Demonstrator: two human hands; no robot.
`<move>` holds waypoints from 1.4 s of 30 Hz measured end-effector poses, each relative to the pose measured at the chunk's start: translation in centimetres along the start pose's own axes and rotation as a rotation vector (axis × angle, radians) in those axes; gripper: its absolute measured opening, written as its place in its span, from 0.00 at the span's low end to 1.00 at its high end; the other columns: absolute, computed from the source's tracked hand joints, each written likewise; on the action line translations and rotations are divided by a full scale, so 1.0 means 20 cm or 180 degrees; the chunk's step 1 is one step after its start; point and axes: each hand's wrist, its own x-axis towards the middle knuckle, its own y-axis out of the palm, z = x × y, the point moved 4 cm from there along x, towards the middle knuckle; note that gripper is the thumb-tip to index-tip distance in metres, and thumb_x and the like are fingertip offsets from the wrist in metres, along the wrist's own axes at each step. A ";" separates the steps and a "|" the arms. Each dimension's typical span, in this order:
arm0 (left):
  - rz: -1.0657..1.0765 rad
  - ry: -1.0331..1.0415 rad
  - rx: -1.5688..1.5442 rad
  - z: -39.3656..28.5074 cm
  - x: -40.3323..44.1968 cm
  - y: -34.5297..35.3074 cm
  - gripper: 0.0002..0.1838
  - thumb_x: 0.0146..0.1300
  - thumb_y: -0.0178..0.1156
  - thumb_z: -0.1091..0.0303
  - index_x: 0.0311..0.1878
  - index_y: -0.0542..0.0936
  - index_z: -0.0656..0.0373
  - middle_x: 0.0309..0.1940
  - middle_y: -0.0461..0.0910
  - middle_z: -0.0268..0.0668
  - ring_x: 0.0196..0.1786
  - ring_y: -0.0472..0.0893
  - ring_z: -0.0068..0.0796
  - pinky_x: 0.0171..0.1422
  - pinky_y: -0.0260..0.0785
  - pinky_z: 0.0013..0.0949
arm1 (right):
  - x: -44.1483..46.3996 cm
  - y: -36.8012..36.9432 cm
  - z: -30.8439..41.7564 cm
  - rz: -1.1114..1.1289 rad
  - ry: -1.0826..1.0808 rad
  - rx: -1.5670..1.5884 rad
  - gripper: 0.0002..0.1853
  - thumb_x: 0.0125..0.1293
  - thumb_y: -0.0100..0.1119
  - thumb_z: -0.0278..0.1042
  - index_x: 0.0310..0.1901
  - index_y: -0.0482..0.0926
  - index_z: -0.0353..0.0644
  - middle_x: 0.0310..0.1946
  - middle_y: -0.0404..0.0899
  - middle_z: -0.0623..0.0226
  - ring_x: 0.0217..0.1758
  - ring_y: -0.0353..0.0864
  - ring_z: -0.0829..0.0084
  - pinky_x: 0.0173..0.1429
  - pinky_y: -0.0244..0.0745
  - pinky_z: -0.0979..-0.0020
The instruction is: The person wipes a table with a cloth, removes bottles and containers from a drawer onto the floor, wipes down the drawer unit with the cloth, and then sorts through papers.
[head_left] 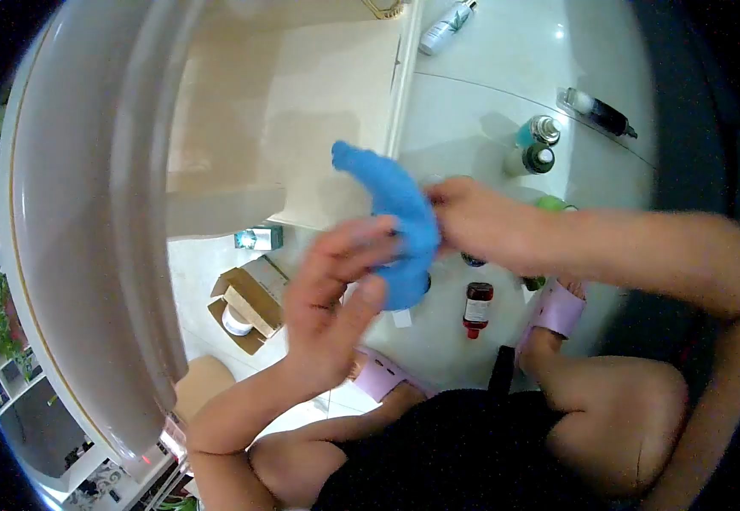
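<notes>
A crumpled blue cloth [408,217] is held up between my hands, in front of the open drawer [327,85]. My right hand [472,213] is closed on the cloth's right side, its fingertips partly hidden. From the left, my left hand [331,294] has its curled fingers and thumb around the cloth's lower part; motion blurs these fingers a little. One end of the cloth sticks up towards the drawer's inside. Below the cloth a dark red bottle [477,310] with a white label lies on the tiled floor.
Several bottles stand on the floor at right, among them a teal one [538,131] and a green one [527,159]. A dark tube [600,113] and a white spray bottle [448,27] lie farther off. An open cardboard box [249,305] sits at left, near a small box [259,238].
</notes>
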 end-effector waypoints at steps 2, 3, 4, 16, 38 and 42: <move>0.0131 0.0686 0.1291 -0.02 0.01 -0.04 0.22 0.62 0.55 0.70 0.59 0.68 0.64 0.60 0.69 0.45 0.60 0.71 0.40 0.62 0.63 0.39 | 0.15 0.05 -0.04 -0.0396 0.0098 0.0662 0.18 0.61 0.50 0.39 0.40 0.78 0.30 0.36 0.80 0.45 0.40 0.79 0.51 0.44 0.73 0.58; 0.0242 0.1370 0.2569 -0.04 0.03 -0.04 0.21 0.60 0.54 0.74 0.58 0.70 0.64 0.61 0.69 0.47 0.62 0.70 0.44 0.62 0.63 0.39 | 0.22 0.05 0.01 -0.0714 -0.0614 -0.0951 0.15 0.60 0.51 0.35 0.42 0.78 0.32 0.38 0.79 0.50 0.45 0.77 0.56 0.49 0.72 0.60; 0.0083 0.1444 0.2927 -0.02 0.00 -0.08 0.21 0.57 0.56 0.73 0.56 0.71 0.63 0.60 0.68 0.52 0.62 0.67 0.52 0.60 0.63 0.42 | 0.29 0.08 0.04 -0.1023 -0.1286 -0.2582 0.14 0.58 0.51 0.32 0.43 0.77 0.33 0.40 0.79 0.54 0.50 0.74 0.60 0.54 0.70 0.62; -0.0475 0.1526 0.3298 0.45 0.21 -0.36 0.18 0.55 0.52 0.80 0.51 0.72 0.61 0.60 0.66 0.48 0.59 0.66 0.47 0.56 0.64 0.41 | 1.28 0.07 0.10 -0.2040 -0.3153 -0.3553 0.17 0.52 0.56 0.39 0.44 0.77 0.45 0.57 0.71 0.53 0.64 0.65 0.59 0.62 0.60 0.59; -0.0680 0.1331 0.3824 0.61 0.37 -0.37 0.16 0.60 0.51 0.64 0.48 0.73 0.64 0.55 0.70 0.51 0.56 0.68 0.51 0.62 0.57 0.49 | 0.99 -0.14 0.05 -0.2877 -0.1421 -0.2542 0.32 0.56 0.57 0.37 0.62 0.64 0.36 0.67 0.58 0.54 0.73 0.52 0.60 0.72 0.47 0.57; -0.0704 0.1322 0.3910 0.60 0.40 -0.35 0.16 0.60 0.50 0.65 0.49 0.74 0.64 0.56 0.69 0.52 0.58 0.66 0.50 0.63 0.56 0.48 | 0.75 -0.16 -0.08 -0.3820 -0.1381 -0.2024 0.33 0.51 0.62 0.29 0.60 0.63 0.30 0.64 0.56 0.40 0.70 0.52 0.45 0.70 0.52 0.54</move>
